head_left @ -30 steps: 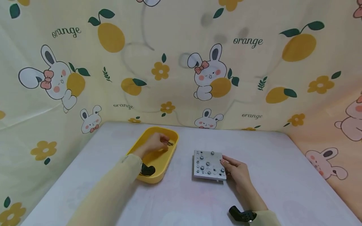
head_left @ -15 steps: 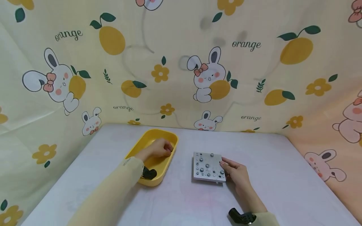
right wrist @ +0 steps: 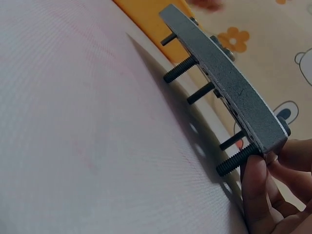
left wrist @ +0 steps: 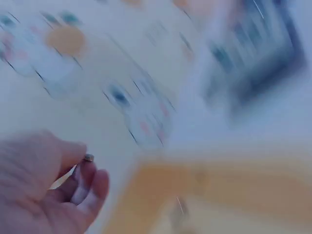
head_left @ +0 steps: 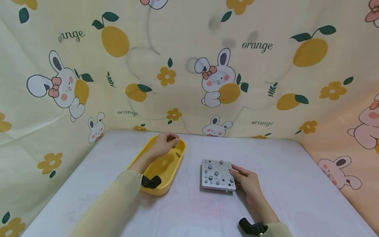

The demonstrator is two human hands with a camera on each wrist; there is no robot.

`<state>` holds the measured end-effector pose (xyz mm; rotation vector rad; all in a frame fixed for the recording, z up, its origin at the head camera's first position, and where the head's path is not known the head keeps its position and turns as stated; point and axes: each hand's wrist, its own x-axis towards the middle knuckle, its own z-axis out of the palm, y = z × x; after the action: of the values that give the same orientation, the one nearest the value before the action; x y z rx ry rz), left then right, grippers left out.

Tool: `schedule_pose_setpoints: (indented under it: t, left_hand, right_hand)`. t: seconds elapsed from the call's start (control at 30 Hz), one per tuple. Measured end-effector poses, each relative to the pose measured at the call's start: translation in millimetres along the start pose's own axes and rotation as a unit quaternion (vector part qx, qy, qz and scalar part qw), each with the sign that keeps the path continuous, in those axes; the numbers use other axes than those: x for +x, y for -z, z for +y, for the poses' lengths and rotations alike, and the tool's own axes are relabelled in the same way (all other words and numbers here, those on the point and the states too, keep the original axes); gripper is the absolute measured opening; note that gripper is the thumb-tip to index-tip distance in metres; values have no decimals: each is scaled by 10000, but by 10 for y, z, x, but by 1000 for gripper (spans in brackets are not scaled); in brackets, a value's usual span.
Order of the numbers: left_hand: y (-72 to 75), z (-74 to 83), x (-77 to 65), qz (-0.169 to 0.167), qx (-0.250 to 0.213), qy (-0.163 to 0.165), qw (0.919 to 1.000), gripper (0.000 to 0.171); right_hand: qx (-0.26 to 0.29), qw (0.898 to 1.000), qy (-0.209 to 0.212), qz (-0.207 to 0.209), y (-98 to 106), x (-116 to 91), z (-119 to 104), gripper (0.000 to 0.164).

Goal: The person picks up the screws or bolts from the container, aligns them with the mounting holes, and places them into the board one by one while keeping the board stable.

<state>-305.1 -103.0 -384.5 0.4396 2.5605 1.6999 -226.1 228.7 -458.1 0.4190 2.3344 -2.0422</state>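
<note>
My left hand (head_left: 163, 144) is raised over the far end of a yellow tray (head_left: 160, 190). In the left wrist view, its thumb and fingers pinch a small metal screw (left wrist: 88, 157), of which just the end shows. Another screw (head_left: 178, 154) lies in the tray near its right wall. My right hand (head_left: 249, 184) grips the right edge of a square silver metal plate (head_left: 224, 166) set with several bolts. Seen by the right wrist camera, the plate is held off the table, and threaded bolt shanks (right wrist: 181, 69) stick out of its underside.
The white table (head_left: 189, 214) carries the tray at left and the plate right of centre. A patterned cloth (head_left: 183, 39) with rabbits and oranges hangs behind and at both sides. Each wrist wears a black camera mount (head_left: 253, 227).
My left hand reached down to the tray's right side, then lifted away toward the far end with a screw, exposing another in the tray. My right hand and the plate stayed put.
</note>
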Motion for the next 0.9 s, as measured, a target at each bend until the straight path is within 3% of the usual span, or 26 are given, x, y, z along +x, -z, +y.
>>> schedule_pose_setpoints:
  t: [0.13,0.2,0.27,0.4,0.5,0.6,0.67,0.8,0.9]
  left_hand:
    - [-229,383,-224,896,-585,-567,9926,22]
    - [-416,492,-324,1000,-699,-879,9886,21]
    - [-626,531,-405,857,-670,-1054,9885,20]
    - [-1004,450,-463,394,-435,-1184,9912,16]
    - [-1193,331,-450,426,-241,-1116,9925,14]
    - [-1332,206,-436,398,-177,-1067,9933,13]
    - [-1416,153,-448,157,-147,-1117,9935,15]
    - [-1558,105,-481,-270,-12,-1421,9895,16]
    - [-1650,75,-480,-154,55,-1733,9847,14]
  right_hand:
    - [-70,10000,25,3,7,3,-28,46]
    - [-48,10000,55,22,8,14,-43,45]
    - [-15,10000,61,40,9,20,-49,44]
    - [27,10000,36,80,10,19,-35,43]
    - [10,10000,14,80,7,20,-13,43]
    - [-31,10000,4,87,5,24,1,43]
    - [-46,9999,10,116,5,24,-1,43]
    - [-19,9999,65,85,13,15,-6,44]
    - [37,10000,79,44,17,2,3,44]
